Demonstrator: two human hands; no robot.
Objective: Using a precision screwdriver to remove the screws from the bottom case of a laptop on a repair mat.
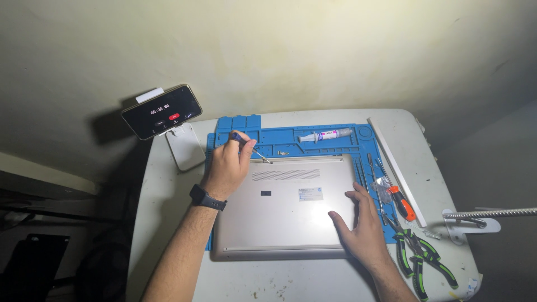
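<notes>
The right hand (362, 223) lies flat with fingers spread at about four o'clock on the upturned silver laptop (285, 212), pressing its base. Green-handled pliers (422, 254) and an orange-handled screwdriver (401, 202) lie just beside it at three o'clock. The left hand (228, 166), a black watch (206, 197) on its wrist, is closed around a blue-handled precision screwdriver (250, 146), tip at the laptop's far edge near eleven o'clock. Beyond, a blue repair mat (335, 146) holds a syringe tube (325, 135); a phone (162, 111) stands at ten o'clock.

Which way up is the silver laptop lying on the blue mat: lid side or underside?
Underside up: the laptop shows its vent slots, label sticker and base panel, with no screen or keyboard visible.
</notes>
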